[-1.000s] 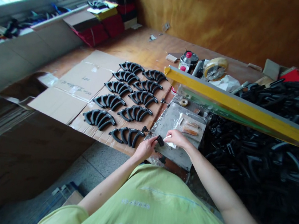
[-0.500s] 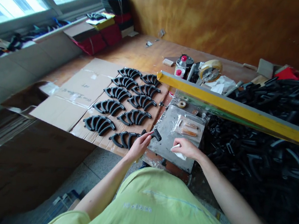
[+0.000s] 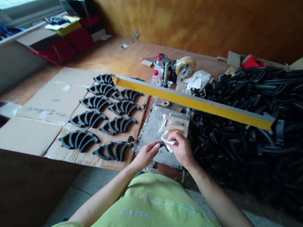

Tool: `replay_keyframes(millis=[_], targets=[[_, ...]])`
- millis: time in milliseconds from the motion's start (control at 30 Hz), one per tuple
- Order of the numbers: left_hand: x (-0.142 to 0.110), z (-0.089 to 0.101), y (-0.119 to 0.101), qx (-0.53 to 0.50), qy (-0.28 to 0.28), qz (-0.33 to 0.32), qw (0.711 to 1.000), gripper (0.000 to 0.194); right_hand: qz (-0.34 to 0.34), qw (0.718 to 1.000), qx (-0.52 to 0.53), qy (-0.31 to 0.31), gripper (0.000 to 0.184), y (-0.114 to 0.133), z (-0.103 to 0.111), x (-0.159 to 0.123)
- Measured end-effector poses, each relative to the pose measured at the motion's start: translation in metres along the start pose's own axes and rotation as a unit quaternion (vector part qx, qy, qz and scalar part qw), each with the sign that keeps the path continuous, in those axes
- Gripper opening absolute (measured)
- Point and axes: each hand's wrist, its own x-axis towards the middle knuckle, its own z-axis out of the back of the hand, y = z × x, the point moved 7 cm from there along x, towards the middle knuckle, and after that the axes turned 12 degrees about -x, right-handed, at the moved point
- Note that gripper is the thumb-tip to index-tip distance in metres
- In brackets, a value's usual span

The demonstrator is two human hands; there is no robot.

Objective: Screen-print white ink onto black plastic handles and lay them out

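My left hand [image 3: 146, 154] is closed on one end of a small black curved part [image 3: 164, 145], which looks like a plastic handle. My right hand [image 3: 181, 147] pinches a folded white cloth [image 3: 168, 141] and holds it against or just above that part. Below both hands lies a grey metal plate [image 3: 149, 130] with a clear bag of brownish pieces [image 3: 174, 123] on it. To the left, several fanned groups of similar black curved parts [image 3: 79, 140] rest in two columns on flattened cardboard [image 3: 34, 127].
A yellow-and-grey bar [image 3: 197, 104] crosses above the plate from the cardboard to a large heap of black parts [image 3: 235, 158] on the right. Behind it stand red-capped bottles [image 3: 156, 77] and a tape roll [image 3: 185, 66]. Red and black boxes [image 3: 77, 38] sit near the window.
My hands have come together, bringing the white cloth in my right hand to the black curved part in my left. The whole view has turned to the right.
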Motion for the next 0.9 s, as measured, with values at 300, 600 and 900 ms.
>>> replay_keyframes(millis=[300,600,900], targets=[[0.024,-0.046,0.006,-0.017,0.071,0.064,0.995,0.062,-0.219,0.959,-0.018,-0.178,0.026,-0.092,0.090,-0.002],[0.061,-0.062,0.042,0.034,0.024,0.058,0.997,0.057,-0.234,0.926,-0.052,-0.292,0.026,-0.166,0.197,0.087],[0.082,-0.062,0.069,-0.005,-0.048,0.095,0.994,0.058,-0.168,0.985,0.043,-0.020,0.052,-0.201,0.143,0.237]])
